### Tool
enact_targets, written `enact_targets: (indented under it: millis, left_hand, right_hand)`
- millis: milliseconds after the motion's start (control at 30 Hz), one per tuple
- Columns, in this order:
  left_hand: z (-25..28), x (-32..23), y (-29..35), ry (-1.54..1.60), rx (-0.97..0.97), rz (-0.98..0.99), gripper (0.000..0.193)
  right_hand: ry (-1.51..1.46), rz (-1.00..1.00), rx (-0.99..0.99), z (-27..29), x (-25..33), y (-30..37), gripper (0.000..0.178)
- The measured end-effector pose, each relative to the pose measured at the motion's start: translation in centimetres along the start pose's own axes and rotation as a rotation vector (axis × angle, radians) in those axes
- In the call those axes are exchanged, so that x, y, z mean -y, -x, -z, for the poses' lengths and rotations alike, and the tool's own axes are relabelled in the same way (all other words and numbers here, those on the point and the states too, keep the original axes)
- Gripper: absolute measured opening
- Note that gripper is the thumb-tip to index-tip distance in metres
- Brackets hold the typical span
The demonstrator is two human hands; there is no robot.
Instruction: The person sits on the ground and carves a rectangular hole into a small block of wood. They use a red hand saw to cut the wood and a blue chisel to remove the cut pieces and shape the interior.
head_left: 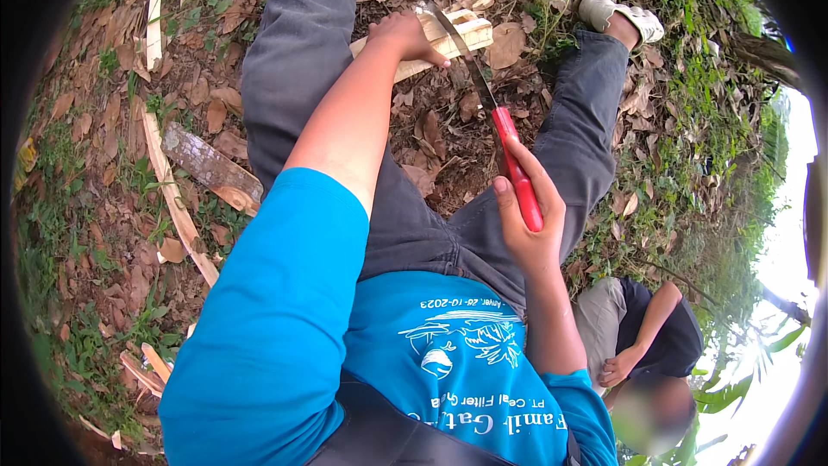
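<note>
Between the person's legs (297,60), the pale wood block (479,36) looks roughly squared but not cut through, the left hand (401,37) clasping it, the right hand's (550,217) fingers wrapped round a red-handled curved blade (503,125) lying across it, cut depth unclear.

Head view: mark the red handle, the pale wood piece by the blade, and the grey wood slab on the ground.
Red handle (523,187): head view, middle of the grip.
Pale wood piece (477,34): head view, end right of the blade.
Grey wood slab (207,161): head view, mottled upper face.
</note>
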State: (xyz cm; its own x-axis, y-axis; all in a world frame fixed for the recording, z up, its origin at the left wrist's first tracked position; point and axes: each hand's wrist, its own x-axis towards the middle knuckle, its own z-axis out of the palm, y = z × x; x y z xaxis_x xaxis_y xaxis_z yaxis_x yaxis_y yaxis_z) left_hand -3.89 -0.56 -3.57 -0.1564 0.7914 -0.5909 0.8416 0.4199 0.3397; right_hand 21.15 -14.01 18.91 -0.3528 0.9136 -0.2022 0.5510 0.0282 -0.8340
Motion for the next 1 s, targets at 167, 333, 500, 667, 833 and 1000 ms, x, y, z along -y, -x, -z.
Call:
enact_targets:
  millis: [167, 333, 500, 667, 833, 1000]
  left_hand:
    - [0.3, -1.1, 1.7, -0.073, -0.068, -0.002, 0.128]
    - [-1.4, -1.5, 1.7, -0.301, -0.347, -0.104, 0.113]
    - [-3.0, 0.3, 1.4, -0.375, -0.488, -0.158, 0.108]
    - [-0.9, -0.2, -0.1, -0.359, -0.265, -0.155, 0.122]
    - [-1.2, 0.2, -1.1, -0.320, -0.312, -0.130, 0.112]
    - [-0.5, 0.1, -0.5, -0.299, -0.289, -0.120, 0.113]
  right_hand:
    - [-0.048, -0.106, 0.000, 1.1, -1.6, 1.6, 0.043]
    - [-0.139, -0.211, -0.021, 2.1, -1.7, 2.4, 0.043]
    - [-0.125, -0.091, -0.030, 1.3, 0.6, 1.7, 0.043]
    - [-0.109, -0.052, -0.059, 1.0, 0.6, 1.0, 0.043]
    - [-0.135, -0.110, -0.054, 0.3, 2.3, 2.3, 0.043]
    - [-0.044, -0.040, -0.051, 2.1, 3.1, 4.8, 0.045]
